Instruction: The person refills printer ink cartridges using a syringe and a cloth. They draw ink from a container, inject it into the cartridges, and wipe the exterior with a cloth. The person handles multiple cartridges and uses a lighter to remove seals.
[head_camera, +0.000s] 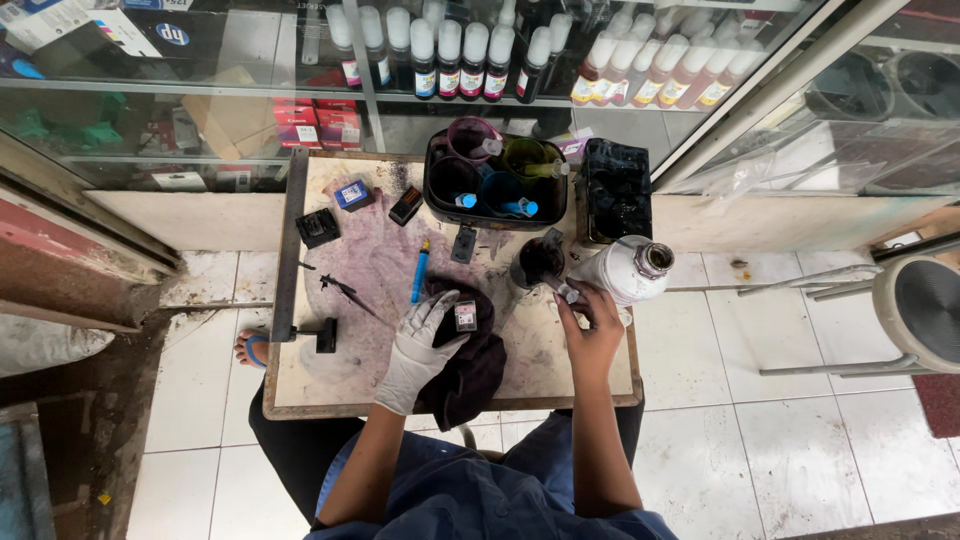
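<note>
Stained table (330, 385): gloved left hand (420, 345) pins cartridge (466, 316) on cloth (470, 365).

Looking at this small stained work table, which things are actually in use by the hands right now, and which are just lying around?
In use:
left hand, gloved, on a small cartridge and dark cloth
right hand at a white bottle with its cap off

Lying about:
blue pen
black tray of ink bottles
black cartridges
shelf bottles

A dark cloth (468, 370) lies on the table (300, 385), a tray of ink bottles (495, 180) behind it, a white bottle (625, 270) to its right.
</note>
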